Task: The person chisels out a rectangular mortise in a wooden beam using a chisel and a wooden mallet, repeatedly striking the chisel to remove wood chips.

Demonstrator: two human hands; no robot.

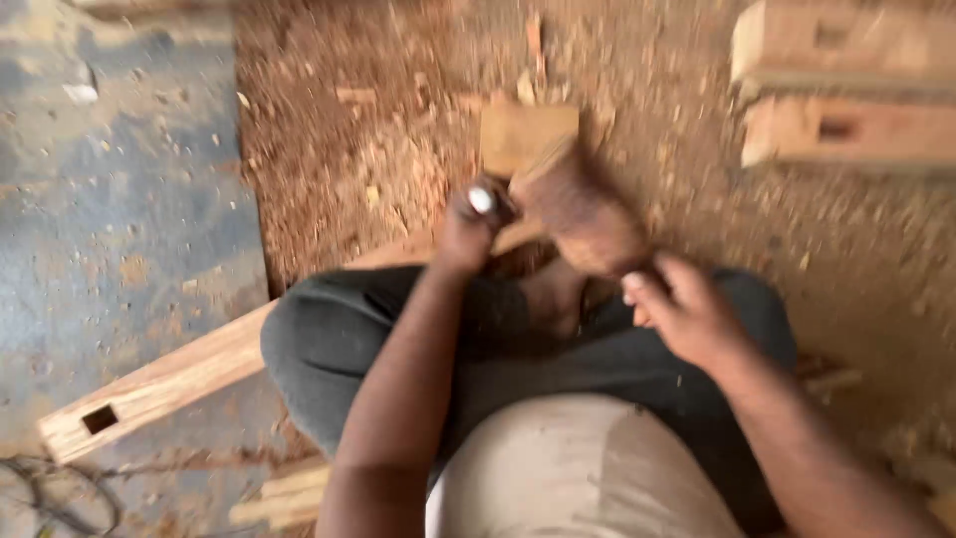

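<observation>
Posture: the person sat astride a long wooden beam that ran from the lower left of the frame up toward the centre, legs in dark trousers pinning it so it could not shift.
Left hand: fingers closed around the handle of what looked like a chisel, its pale round butt end facing up at frame centre, held upright over the beam as if to be struck.
Right hand: fingers wrapped on the handle end of a wooden mallet, right of centre; the mallet's block head was blurred, just above the chisel's butt.
Beam detail: a square mortise showed near its lower-left end; the spot under the chisel was hidden by the hands.
Floor: sawdust and wood chips covered the upper middle; bare blue-grey floor lay at the left.
Other stock: two more mortised beams lay at the upper right, well apart from the hands.
Lower left corner: a dark cable lay on the floor.
</observation>
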